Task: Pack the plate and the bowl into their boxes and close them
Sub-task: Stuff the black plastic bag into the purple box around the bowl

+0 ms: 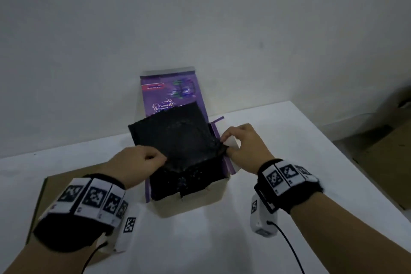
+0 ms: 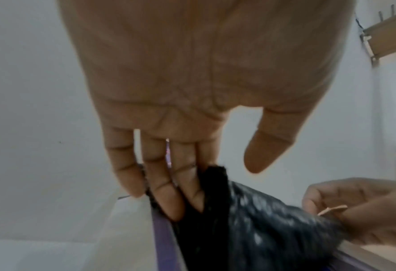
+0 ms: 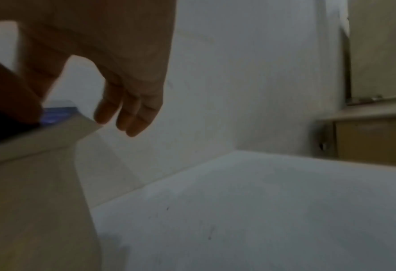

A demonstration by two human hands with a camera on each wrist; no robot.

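Note:
A purple box (image 1: 227, 162) stands open at the back of the white table (image 1: 222, 240), its printed lid (image 1: 169, 95) upright against the wall. A black padded sheet (image 1: 178, 140) lies tilted over the box opening. My left hand (image 1: 159, 158) touches the sheet's left edge; in the left wrist view its fingers (image 2: 166, 198) lie straight against the sheet (image 2: 250, 220), thumb apart. My right hand (image 1: 224, 142) pinches the sheet's right corner between thumb and forefinger, while its other fingers (image 3: 132, 117) hang loose. No plate or bowl shows.
A flat brown cardboard box (image 1: 55, 184) lies on the table under my left wrist. More cardboard boxes (image 1: 389, 151) sit beyond the table's right edge. The purple box's beige front flap (image 1: 189, 204) hangs toward me. The wall is just behind the box.

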